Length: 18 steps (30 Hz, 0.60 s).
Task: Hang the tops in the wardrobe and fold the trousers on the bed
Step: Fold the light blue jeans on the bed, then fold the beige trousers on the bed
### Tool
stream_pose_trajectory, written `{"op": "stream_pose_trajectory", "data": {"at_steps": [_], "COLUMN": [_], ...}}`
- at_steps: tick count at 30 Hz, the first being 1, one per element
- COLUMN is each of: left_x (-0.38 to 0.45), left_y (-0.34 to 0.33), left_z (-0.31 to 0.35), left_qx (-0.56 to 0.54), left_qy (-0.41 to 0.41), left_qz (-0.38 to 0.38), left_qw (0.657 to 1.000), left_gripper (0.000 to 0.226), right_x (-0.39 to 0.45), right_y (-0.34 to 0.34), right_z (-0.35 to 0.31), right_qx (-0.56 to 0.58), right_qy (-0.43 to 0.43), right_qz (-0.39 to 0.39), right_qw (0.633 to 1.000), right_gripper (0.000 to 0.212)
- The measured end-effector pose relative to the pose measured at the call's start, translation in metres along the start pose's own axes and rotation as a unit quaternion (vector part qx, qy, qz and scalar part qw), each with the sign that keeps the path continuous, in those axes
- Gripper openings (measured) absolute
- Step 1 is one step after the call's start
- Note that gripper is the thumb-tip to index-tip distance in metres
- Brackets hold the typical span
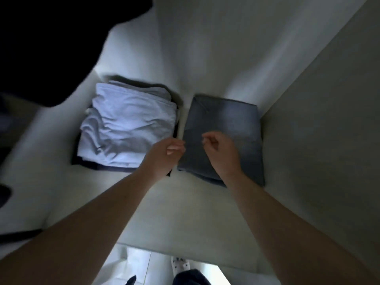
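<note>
Both hands, the left hand (166,155) and right hand (221,152), are hovering loosely curled and holding nothing over the folded grey trousers (232,128) lying on the shelf (185,202) beside the white pile (129,128), seemingly keeping stacks separate.

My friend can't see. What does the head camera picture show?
Two bare hands, left hand and right hand, hover loosely curled over folded grey trousers on a pale shelf. Beside them lies a folded white stack on something dark.
</note>
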State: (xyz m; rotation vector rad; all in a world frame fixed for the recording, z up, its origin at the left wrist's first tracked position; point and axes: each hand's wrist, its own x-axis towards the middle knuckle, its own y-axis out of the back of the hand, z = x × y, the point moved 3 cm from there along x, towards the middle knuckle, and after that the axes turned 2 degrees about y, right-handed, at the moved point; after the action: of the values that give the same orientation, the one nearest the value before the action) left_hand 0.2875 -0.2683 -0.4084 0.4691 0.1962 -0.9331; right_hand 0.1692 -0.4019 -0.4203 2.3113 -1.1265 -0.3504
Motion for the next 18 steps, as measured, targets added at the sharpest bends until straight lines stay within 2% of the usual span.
{"op": "stream_pose_trajectory", "data": {"at_steps": [5, 10, 14, 18], "left_x": [-0.110, -0.249, -0.377, -0.516], "left_y": [0.053, 0.107, 0.132, 0.136], "left_z": [0.004, 0.001, -0.001, -0.011], "left_qx": [-0.100, -0.122, -0.110, -0.109], "left_qy": [0.003, -0.018, -0.040, -0.069], "left_qz": [0.133, 0.250, 0.327, 0.388], "left_qw": [0.986, 0.960, 0.938, 0.913], "left_gripper": [0.015, 0.017, 0.013, 0.015], "right_x": [-0.073, -0.170, -0.267, -0.376], "right_y": [-0.031, -0.047, -0.051, -0.055], "right_z": [-0.078, -0.160, -0.218, -0.263], "right_qx": [0.073, 0.114, 0.144, 0.159], "right_qy": [0.058, 0.141, 0.199, 0.272], "right_qz": [-0.066, -0.167, -0.258, -0.343], "right_qw": [0.993, 0.969, 0.934, 0.885], "right_gripper": [0.022, 0.017, 0.029, 0.022]}}
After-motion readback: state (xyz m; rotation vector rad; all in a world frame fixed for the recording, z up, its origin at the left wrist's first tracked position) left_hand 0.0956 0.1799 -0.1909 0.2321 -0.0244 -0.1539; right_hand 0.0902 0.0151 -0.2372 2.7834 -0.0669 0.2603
